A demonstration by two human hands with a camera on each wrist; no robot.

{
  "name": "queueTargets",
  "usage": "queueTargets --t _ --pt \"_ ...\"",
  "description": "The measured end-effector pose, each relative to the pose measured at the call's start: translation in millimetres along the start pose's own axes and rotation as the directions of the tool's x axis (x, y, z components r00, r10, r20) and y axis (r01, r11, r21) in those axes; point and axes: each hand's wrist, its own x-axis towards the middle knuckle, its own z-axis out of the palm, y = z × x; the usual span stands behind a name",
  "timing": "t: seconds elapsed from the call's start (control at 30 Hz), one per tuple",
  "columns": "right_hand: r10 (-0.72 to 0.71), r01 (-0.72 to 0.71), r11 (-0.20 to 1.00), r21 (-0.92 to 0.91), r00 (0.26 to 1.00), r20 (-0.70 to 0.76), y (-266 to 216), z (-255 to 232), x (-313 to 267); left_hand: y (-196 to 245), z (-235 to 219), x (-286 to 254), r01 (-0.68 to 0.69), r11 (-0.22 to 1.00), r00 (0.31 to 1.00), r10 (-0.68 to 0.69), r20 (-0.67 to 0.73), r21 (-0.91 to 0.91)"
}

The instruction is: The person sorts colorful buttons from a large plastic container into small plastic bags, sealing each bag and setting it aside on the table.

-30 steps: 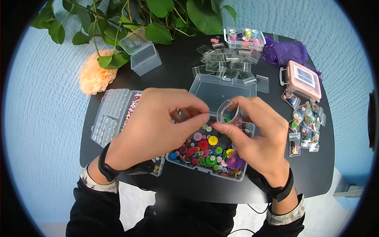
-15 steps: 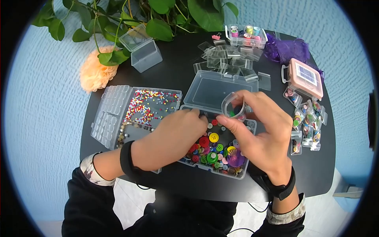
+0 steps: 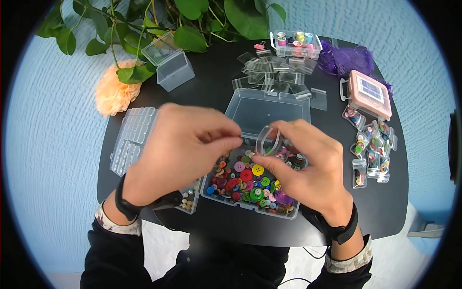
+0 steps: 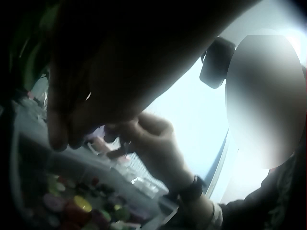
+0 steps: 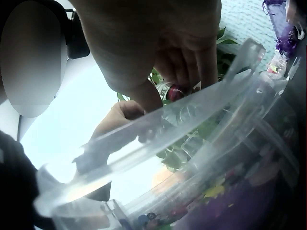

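My right hand (image 3: 313,164) pinches a small clear plastic bag (image 3: 268,140), its mouth bowed wide and a few coloured buttons low inside. To the left of that mouth is my left hand (image 3: 185,144), thumb and fingertips brought close together; I cannot tell whether a button sits between them. Both hands are above a clear plastic box (image 3: 293,216) of mixed buttons (image 3: 246,175), red, green, yellow and purple among them. Its hinged lid (image 3: 264,108) lies back, away from me. A red button (image 5: 175,93) shows near the right fingers in the right wrist view.
Left of the button box lies an open bead case (image 3: 132,139), partly behind my left arm. Flat clear bags (image 3: 274,72) spread beyond the lid. At right are filled button bags (image 3: 370,149) and a pink case (image 3: 370,94). A thread-spool box (image 3: 296,45) stands at the back.
My left hand dipped into the button box, then rose back up beside the bag's mouth. My right hand keeps its hold on the bag, shifted slightly left.
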Motion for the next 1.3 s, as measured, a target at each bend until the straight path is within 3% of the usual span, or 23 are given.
queueTargets --t 0.1,0.13,0.2,0.33,0.43,0.5,0.7,0.87,0.97,1.07,1.1,1.13,1.17,1.23,1.3 --pt "0.003 -0.003 1.0 0.001 1.0 0.028 -1 1 0 19 -8 5 0.084 0.958 0.983 -0.125 -0.135 -0.273" --pt "0.002 -0.002 1.0 0.0 1.0 0.03 -1 0 0 18 -6 6 0.084 0.958 0.983 -0.125 -0.137 -0.275" --pt "-0.007 0.006 1.0 0.026 0.999 0.043 -1 1 0 16 -3 10 -0.046 0.965 0.997 0.028 -0.073 -0.257" --pt "-0.025 0.025 0.999 0.032 1.0 0.015 -2 1 0 18 3 12 0.011 0.949 0.993 -0.047 -0.107 -0.316" --pt "-0.038 0.038 0.999 0.009 0.999 0.015 -3 2 1 15 3 12 0.096 0.923 0.989 -0.13 -0.066 -0.373" --pt "-0.09 0.09 0.996 0.029 0.996 0.012 -4 2 1 14 9 12 0.217 0.854 0.975 -0.213 0.062 -0.473" --pt "-0.142 0.142 0.99 -0.004 0.99 0.023 -2 0 -2 17 12 23 0.391 0.804 0.919 -0.315 0.237 -0.448" --pt "-0.115 0.115 0.993 0.019 0.993 -0.017 -3 0 1 20 10 22 0.38 0.798 0.924 -0.302 0.234 -0.468" --pt "-0.081 0.083 0.996 0.039 0.995 -0.052 -4 3 0 23 7 14 0.365 0.692 0.928 -0.327 0.181 -0.623" --pt "-0.085 0.088 0.995 0.041 0.994 -0.07 -5 6 0 20 5 5 0.288 0.667 0.944 -0.32 0.085 -0.687" --pt "-0.086 0.088 0.995 0.036 0.994 -0.063 -6 6 -1 16 6 3 0.105 0.872 0.99 -0.139 -0.035 -0.479" --pt "-0.084 0.086 0.996 0.028 0.995 -0.055 -6 7 -2 14 7 1 -0.093 0.971 0.993 0.073 -0.098 -0.219" --pt "-0.082 0.083 0.996 0.029 0.995 -0.054 -5 7 -2 14 7 -1 -0.091 0.971 0.993 0.071 -0.097 -0.22" --pt "-0.122 0.124 0.991 0.041 0.991 -0.052 -3 6 -1 14 7 -5 -0.201 0.976 0.979 0.196 -0.062 -0.087" --pt "-0.119 0.121 0.992 0.039 0.992 -0.037 -2 4 -3 14 8 -8 -0.193 0.975 0.981 0.191 -0.031 -0.11"
